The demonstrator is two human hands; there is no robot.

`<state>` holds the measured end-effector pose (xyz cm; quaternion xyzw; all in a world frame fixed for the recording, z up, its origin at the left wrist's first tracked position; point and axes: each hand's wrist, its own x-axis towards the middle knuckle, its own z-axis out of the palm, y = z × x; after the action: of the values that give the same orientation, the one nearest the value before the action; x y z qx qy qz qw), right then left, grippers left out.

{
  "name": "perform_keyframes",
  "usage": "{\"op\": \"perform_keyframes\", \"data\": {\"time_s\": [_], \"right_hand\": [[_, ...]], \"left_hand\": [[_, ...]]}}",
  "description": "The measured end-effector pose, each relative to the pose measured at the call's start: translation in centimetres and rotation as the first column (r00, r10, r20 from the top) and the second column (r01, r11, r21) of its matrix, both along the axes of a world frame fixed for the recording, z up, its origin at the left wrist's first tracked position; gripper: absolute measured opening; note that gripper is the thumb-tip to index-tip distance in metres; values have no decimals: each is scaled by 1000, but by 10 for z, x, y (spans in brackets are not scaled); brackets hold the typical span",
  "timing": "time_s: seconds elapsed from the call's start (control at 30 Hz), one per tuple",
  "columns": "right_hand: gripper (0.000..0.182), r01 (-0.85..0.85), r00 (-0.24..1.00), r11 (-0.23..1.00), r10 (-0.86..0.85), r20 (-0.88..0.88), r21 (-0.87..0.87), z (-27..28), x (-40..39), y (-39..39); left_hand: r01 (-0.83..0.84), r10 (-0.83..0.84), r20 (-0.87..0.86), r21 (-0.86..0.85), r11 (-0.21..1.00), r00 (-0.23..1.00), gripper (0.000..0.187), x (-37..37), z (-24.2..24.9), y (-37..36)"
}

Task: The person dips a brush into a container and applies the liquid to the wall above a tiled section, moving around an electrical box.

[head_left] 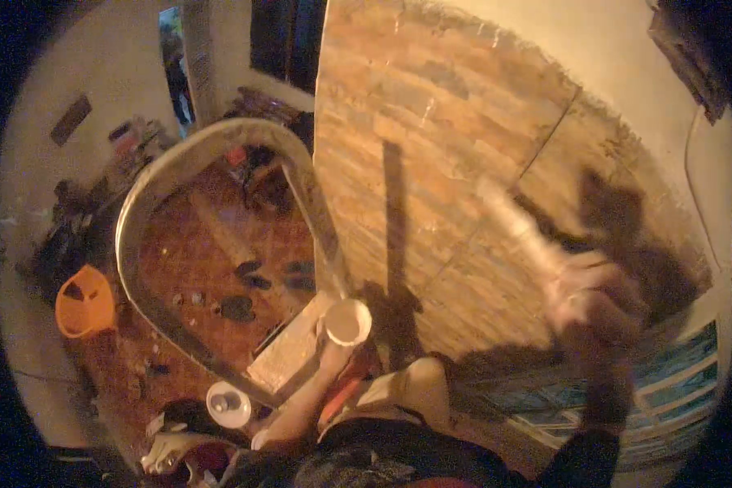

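My left hand (pixel 330 350) is wrapped round a white tub (pixel 348 323), whose round opening faces up at me. My right hand (pixel 598 301), blurred by motion, is closed on a long pale brush-like tool (pixel 522 228). The tool points up and left, over the wall's wood-patterned surface (pixel 455 171), and its exact kind is smeared. Beneath the left arm stands a flat light step (pixel 289 351), with a large curved ladder rail (pixel 130 220) rising beyond it. A white round dish-like piece (pixel 229 404) lies left of my left forearm.
Far below is a reddish tiled floor (pixel 211 220) with dark shoes (pixel 252 272) and scattered small items. An orange bucket (pixel 85 302) stands at the left, near a cluttered pile (pixel 73 211). A window with pale bars (pixel 667 390) is at lower right.
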<state>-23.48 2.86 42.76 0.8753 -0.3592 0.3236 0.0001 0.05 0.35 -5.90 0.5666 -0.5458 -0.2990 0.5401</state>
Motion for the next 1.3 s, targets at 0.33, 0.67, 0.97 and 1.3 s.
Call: {"op": "perform_keyframes", "data": {"time_s": [0.33,0.67,0.97,1.3], "right_hand": [[20,-116,833,896,-148,533,430,-168,75,-41],[18,-29,875,769,-290,388,639,-227,78,-61],[19,-108,863,736,-265,431,668,-237,75,-73],[19,40,945,793,-228,235,608,-215,93,-71]], "left_hand": [[-27,38,120,-94,995,992,63,2,47,7],[-71,74,67,-44,996,995,65,0,52,5],[-91,97,206,-35,995,974,63,1,83,9],[-97,117,193,-107,989,974,69,-3,80,7]]}}
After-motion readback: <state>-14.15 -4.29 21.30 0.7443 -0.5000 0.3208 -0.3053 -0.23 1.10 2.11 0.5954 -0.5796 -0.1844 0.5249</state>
